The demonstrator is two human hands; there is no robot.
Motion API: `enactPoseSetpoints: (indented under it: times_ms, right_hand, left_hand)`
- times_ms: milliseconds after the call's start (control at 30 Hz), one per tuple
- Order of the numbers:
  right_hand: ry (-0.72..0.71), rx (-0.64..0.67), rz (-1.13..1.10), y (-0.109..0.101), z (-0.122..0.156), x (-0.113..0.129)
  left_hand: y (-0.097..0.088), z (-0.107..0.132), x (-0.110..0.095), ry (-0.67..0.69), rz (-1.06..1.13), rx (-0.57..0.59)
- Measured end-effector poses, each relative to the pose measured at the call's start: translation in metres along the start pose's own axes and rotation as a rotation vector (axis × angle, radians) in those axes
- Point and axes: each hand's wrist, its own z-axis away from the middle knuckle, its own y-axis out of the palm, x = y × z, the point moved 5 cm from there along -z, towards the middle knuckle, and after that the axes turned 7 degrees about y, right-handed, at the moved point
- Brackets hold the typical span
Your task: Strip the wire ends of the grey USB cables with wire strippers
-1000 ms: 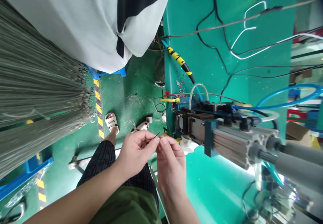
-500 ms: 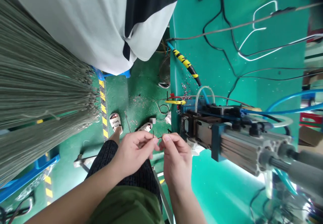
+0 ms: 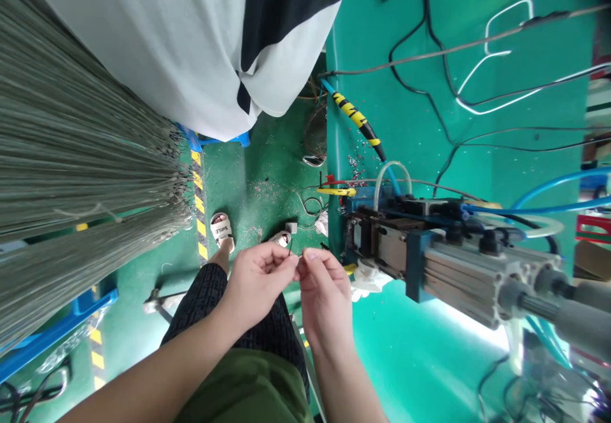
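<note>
Fingertip to fingertip, my two hands meet low in the middle of the view. My left hand (image 3: pixel 258 281) pinches a thin dark wire (image 3: pixel 291 243), whose short end sticks up past the thumb. My right hand (image 3: pixel 327 299) is closed too, thumb against forefinger, right beside the left fingertips. What lies between its fingers is mostly hidden and too small to make out. Just right of my hands stands a pneumatic machine (image 3: pixel 461 277) with silver cylinders, not touched by either hand.
Bundled grey wires (image 3: pixel 86 130) hang at the left. A white and black cloth (image 3: pixel 191 48) hangs at the top. The green bench (image 3: pixel 372 340) carries cables, a white hook (image 3: pixel 477 110) and a yellow-handled tool (image 3: pixel 338 191). A blue stool (image 3: pixel 57 334) stands lower left.
My right hand has moved slightly left, so the fingertips of both hands are now closer together. The short stretch of wire seen between them is now hidden.
</note>
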Motion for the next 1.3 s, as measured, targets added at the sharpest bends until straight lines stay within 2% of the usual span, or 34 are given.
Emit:
enactPoseSetpoints:
  times_ms: [133, 367, 533, 733, 1000, 1100, 1167, 1200, 1267, 1300]
  right_hand:
    - [0.112, 0.07, -0.05, 0.006, 0.0, -0.004]
    - [0.126, 0.094, -0.109, 0.005, 0.001, -0.006]
    - [0.101, 0.058, -0.066, 0.007, -0.001, -0.004]
    - [0.293, 0.06, -0.141, 0.003, -0.002, -0.007]
    - [0.315, 0.056, -0.141, -0.005, 0.003, -0.011]
    - [0.289, 0.0, -0.107, -0.024, 0.014, -0.023]
    - [0.19, -0.086, 0.021, -0.052, 0.022, -0.03]
    - [0.101, -0.16, 0.137, -0.071, 0.026, -0.031]
    - [-0.127, -0.424, 0.514, -0.117, 0.034, -0.024]
    - [-0.183, -0.531, 0.588, -0.141, 0.035, -0.022]
  left_hand:
    - [-0.003, -0.002, -0.001, -0.015, 0.016, -0.039]
    - [-0.008, -0.003, -0.001, -0.036, 0.024, -0.063]
    - [-0.008, -0.001, -0.001, -0.022, 0.009, -0.035]
    - [-0.004, -0.001, 0.0, -0.017, 0.027, 0.05]
    - [-0.002, -0.004, 0.009, -0.064, 0.036, 0.038]
    - [0.0, -0.006, 0.006, -0.06, -0.002, 0.048]
    - [0.001, -0.01, 0.002, -0.054, -0.03, 0.057]
    - [0.002, -0.012, 0.001, -0.05, -0.043, 0.063]
    - [0.005, -0.019, -0.001, -0.041, -0.065, 0.078]
    - [0.008, -0.024, -0.002, -0.035, -0.074, 0.088]
